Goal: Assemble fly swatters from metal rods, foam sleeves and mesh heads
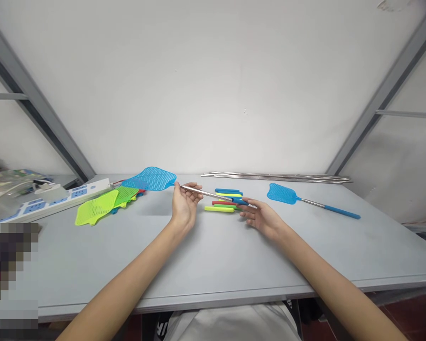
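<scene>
My left hand is closed on the thin metal rod of a blue fly swatter, with the thumb on top near the neck. The swatter's perforated blue head points left above the table. At the rod's right end my right hand grips a blue tube handle between thumb and fingers. The rod meets the handle's opening; how deep it sits I cannot tell. Behind and below this handle lie several coloured tube handles in yellow, green, red and blue.
A blue fly swatter with rod and handle lies on the right. Yellow-green swatter heads, with others underneath, are piled left beside a white power strip. Metal rods lie along the wall. The grey table ends near my lap.
</scene>
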A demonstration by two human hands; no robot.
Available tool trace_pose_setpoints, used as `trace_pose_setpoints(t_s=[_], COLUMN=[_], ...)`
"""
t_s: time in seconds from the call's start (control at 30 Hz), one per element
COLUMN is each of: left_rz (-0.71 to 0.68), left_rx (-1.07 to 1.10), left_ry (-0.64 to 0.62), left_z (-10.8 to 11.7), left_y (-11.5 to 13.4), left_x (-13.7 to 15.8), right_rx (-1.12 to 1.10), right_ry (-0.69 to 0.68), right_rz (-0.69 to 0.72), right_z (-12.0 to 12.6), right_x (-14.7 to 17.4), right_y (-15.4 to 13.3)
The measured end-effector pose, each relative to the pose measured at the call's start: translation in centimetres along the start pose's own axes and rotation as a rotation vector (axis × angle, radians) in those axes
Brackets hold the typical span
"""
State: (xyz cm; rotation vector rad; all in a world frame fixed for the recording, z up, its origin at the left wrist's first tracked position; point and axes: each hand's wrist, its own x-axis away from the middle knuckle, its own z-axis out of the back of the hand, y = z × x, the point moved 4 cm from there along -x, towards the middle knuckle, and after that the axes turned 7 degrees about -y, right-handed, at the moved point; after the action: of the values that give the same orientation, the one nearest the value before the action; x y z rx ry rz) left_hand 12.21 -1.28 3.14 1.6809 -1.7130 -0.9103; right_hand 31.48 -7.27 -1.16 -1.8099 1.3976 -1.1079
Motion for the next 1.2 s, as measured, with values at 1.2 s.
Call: trace_pose_setpoints(t_s=[1.2], left_rz=[-0.369], left_rx=[-0.245], left_ry=[-0.166], left_z=[-1.0], left_y=[1.4], left_x=[-0.1], right_rx=[0.075], right_ry=[0.047], right_rz=[0.088], right_z=[-0.1], right_x=[0.5], right_y=[-0.7])
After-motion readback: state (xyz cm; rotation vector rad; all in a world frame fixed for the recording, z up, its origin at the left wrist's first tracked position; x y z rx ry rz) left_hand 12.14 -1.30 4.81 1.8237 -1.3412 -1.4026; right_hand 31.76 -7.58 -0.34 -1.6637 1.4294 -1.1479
